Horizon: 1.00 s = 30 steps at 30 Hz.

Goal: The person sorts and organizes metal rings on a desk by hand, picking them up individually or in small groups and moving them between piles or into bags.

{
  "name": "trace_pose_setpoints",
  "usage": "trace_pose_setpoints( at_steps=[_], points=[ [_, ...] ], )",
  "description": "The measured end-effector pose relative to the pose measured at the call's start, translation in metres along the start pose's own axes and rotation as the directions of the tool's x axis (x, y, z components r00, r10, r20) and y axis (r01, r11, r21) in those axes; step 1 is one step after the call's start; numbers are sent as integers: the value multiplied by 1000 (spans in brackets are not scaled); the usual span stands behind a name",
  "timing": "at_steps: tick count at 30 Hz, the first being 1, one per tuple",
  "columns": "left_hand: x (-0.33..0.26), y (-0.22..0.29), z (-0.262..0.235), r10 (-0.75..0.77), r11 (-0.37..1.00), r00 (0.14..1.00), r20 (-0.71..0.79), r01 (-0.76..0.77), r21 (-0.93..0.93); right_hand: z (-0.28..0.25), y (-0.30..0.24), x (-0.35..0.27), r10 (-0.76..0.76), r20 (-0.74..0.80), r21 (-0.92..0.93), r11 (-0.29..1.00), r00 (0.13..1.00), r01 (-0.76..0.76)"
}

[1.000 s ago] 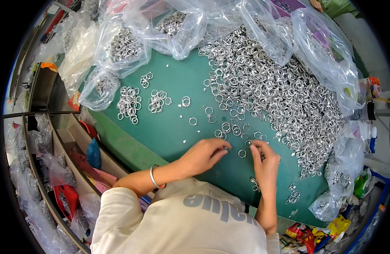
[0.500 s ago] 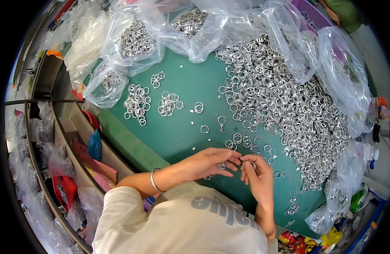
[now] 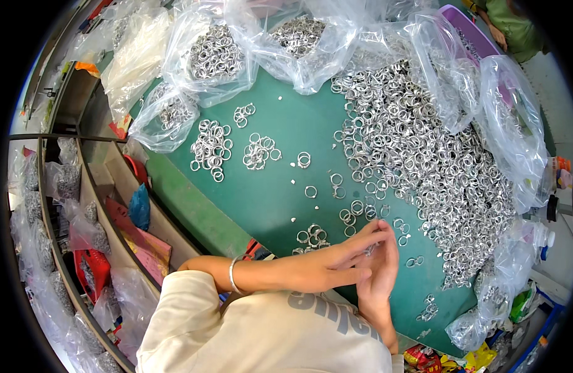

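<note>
My left hand [image 3: 344, 262], with a silver bangle [image 3: 232, 273] at its wrist, reaches across my right palm. Its fingers are stretched out and the thumb stands apart from them. Cupped upward, my right hand [image 3: 383, 264] has its fingers close together. A bit of silver metal, apparently a ring [image 3: 370, 249], glints between the two hands, partly hidden by the left fingers. A cluster of silver rings [image 3: 311, 236] lies just beyond my left forearm. Several loose rings [image 3: 358, 208] lie ahead of my fingertips, near the large heap of rings [image 3: 417, 149] on the right.
Small ring piles [image 3: 210, 150] lie on the green tabletop [image 3: 280, 205] at the left. Clear plastic bags [image 3: 215, 53] of rings line the far edge, with a purple bin [image 3: 467, 28] behind. Shelves [image 3: 93, 217] stand at the left. Another person's arm [image 3: 498, 37] shows far right.
My left hand has moved right and now overlaps my right palm. The right hand has turned palm up. The ring cluster under my left hand has come into sight. The view has shifted slightly.
</note>
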State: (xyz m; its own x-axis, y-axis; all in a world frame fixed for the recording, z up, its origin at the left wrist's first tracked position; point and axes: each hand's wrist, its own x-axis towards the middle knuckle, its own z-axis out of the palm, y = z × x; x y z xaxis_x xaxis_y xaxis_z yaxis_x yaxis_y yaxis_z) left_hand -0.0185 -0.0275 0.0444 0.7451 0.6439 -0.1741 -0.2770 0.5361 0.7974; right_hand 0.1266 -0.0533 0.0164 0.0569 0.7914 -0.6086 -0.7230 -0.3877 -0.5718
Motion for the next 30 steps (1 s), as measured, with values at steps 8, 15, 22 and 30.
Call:
trace_pose_setpoints(
  at_steps=[8,15,22,30],
  points=[
    [-10,20,-24,61,982,934,-352,-120,-148,-18,-10,9,260,130,489,823,957,-290],
    [-11,-6,-47,7,954,818,-575,-178,-243,-55,-28,14,390,336,532,673,857,-514],
    [4,-14,-49,-17,942,841,-540,-168,-290,-89,-96,-12,172,125,569,794,977,-212],
    [7,-20,-53,-7,939,833,-553,-184,-289,-127,-161,-34,-200,-207,486,829,958,277]
  ],
)
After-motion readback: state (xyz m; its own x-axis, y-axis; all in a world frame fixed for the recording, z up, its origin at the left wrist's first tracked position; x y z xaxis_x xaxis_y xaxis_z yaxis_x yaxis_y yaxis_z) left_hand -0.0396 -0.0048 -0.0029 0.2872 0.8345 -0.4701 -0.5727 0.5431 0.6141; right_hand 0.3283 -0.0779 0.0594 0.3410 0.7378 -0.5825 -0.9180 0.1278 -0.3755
